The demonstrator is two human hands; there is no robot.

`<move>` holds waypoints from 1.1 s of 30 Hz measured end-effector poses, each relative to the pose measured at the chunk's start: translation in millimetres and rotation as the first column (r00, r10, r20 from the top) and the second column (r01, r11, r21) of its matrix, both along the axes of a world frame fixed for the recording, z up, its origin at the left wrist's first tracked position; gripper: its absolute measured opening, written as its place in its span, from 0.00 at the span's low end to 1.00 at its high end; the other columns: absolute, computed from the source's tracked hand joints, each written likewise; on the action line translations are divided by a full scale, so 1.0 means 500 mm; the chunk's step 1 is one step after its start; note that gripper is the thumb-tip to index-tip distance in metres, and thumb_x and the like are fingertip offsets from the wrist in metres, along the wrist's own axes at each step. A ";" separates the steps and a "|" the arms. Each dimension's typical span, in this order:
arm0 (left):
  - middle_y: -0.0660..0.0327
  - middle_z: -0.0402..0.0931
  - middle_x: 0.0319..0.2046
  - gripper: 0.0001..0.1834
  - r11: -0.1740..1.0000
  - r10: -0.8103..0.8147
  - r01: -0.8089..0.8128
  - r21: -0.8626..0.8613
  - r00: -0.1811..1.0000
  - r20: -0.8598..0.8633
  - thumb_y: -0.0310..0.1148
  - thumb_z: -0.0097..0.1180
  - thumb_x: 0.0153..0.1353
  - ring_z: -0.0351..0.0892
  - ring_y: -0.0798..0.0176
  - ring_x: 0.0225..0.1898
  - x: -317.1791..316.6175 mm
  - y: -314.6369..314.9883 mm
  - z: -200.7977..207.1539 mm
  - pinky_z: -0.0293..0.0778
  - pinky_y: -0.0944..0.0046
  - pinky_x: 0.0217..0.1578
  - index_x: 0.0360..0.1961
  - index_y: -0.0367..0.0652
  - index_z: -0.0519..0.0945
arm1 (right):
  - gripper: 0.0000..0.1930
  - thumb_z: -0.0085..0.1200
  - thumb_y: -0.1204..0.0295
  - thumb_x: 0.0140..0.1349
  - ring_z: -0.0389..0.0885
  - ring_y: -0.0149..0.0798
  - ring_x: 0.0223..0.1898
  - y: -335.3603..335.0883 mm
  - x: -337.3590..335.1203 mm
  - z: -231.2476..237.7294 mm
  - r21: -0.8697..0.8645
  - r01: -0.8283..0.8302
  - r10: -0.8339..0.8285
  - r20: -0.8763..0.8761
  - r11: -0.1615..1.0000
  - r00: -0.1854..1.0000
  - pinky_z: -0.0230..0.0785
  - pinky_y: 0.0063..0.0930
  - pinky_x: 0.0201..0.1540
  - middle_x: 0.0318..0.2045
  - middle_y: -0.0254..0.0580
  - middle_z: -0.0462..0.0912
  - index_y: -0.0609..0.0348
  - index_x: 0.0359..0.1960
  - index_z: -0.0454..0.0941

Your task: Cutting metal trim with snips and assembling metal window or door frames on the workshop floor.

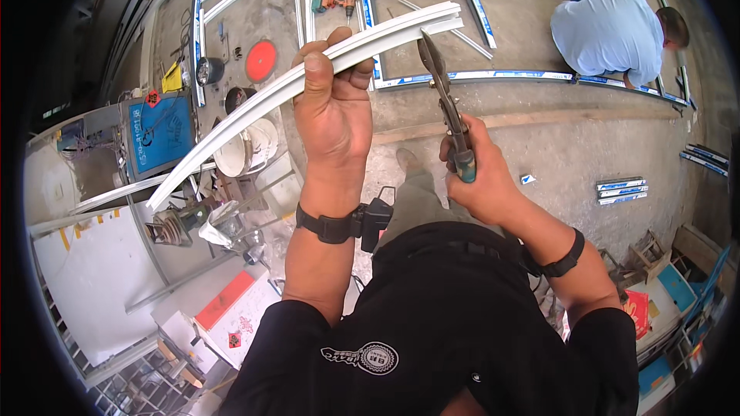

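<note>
My left hand (335,108) is closed round a long white channelled strip (239,125), with the thumb lying along its near side. The strip slants from the lower left up to its end at the upper right, where a notch shows. My right hand (482,173) grips a pair of snips (445,96) with dark metal blades and a teal handle end. The blade tips point up and meet the strip's lower edge close to that right end. Whether the blades are apart or closed on the strip, I cannot tell.
Long blue-and-white frames (478,75) lie on the concrete floor ahead. A person in a light blue shirt (605,27) bends over them at the right. A cordless drill (335,0), a red disc (261,60) and a white bucket (235,152) are at the left. Short profile pieces (621,190) are stacked right.
</note>
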State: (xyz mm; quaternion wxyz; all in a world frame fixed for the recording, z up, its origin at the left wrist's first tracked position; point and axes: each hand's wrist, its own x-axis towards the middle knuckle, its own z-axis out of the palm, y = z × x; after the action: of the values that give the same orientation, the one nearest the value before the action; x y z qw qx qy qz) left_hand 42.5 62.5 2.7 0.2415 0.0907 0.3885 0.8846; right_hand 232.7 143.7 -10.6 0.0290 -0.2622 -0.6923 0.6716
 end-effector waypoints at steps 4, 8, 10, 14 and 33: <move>0.54 0.77 0.41 0.14 1.000 -0.006 0.006 -0.001 1.000 0.014 0.39 0.57 0.59 0.78 0.61 0.40 -0.006 0.012 0.001 0.78 0.63 0.41 0.40 0.41 0.74 | 0.33 0.48 0.80 0.43 0.72 0.33 0.30 0.006 0.001 -0.001 -0.003 0.030 -0.030 0.074 1.000 0.997 0.68 0.28 0.38 0.29 0.38 0.74 0.60 0.57 0.56; 0.54 0.77 0.40 0.13 1.000 0.021 -0.021 -0.011 1.000 0.018 0.39 0.57 0.59 0.77 0.62 0.40 -0.016 0.011 0.007 0.76 0.64 0.40 0.38 0.40 0.75 | 0.33 0.49 0.80 0.43 0.74 0.36 0.31 0.029 0.009 -0.002 0.111 0.012 -0.025 0.111 0.994 0.993 0.68 0.29 0.38 0.29 0.39 0.75 0.60 0.57 0.56; 0.55 0.77 0.40 0.13 0.997 0.052 -0.052 -0.052 0.999 -0.006 0.39 0.57 0.59 0.77 0.63 0.39 -0.018 0.015 0.013 0.76 0.65 0.39 0.38 0.41 0.75 | 0.34 0.51 0.79 0.43 0.77 0.45 0.36 0.045 0.031 -0.012 0.097 0.002 -0.013 0.105 0.995 0.994 0.68 0.34 0.41 0.33 0.42 0.78 0.59 0.58 0.57; 0.55 0.77 0.40 0.13 0.999 0.027 -0.028 -0.046 1.000 -0.004 0.39 0.58 0.59 0.77 0.63 0.39 -0.012 0.026 0.022 0.76 0.66 0.39 0.38 0.41 0.75 | 0.38 0.51 0.80 0.43 0.78 0.45 0.42 0.073 0.063 -0.013 0.036 0.031 -0.032 0.018 0.999 0.999 0.68 0.34 0.47 0.39 0.44 0.78 0.58 0.61 0.54; 0.56 0.78 0.35 0.13 0.990 0.060 -0.058 -0.126 0.998 0.017 0.40 0.57 0.59 0.78 0.64 0.35 0.039 0.071 0.076 0.73 0.68 0.31 0.37 0.41 0.74 | 0.43 0.52 0.79 0.39 0.72 0.44 0.52 0.176 0.136 0.042 0.292 -0.073 0.093 -0.057 0.954 0.994 0.60 0.31 0.57 0.50 0.49 0.72 0.60 0.64 0.53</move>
State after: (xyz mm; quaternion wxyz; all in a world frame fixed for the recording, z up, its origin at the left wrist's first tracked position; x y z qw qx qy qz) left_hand 62.2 97.9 40.6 0.2246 0.0545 0.4431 0.8662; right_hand 300.8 231.5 10.4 0.0630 -0.2022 -0.7920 0.5726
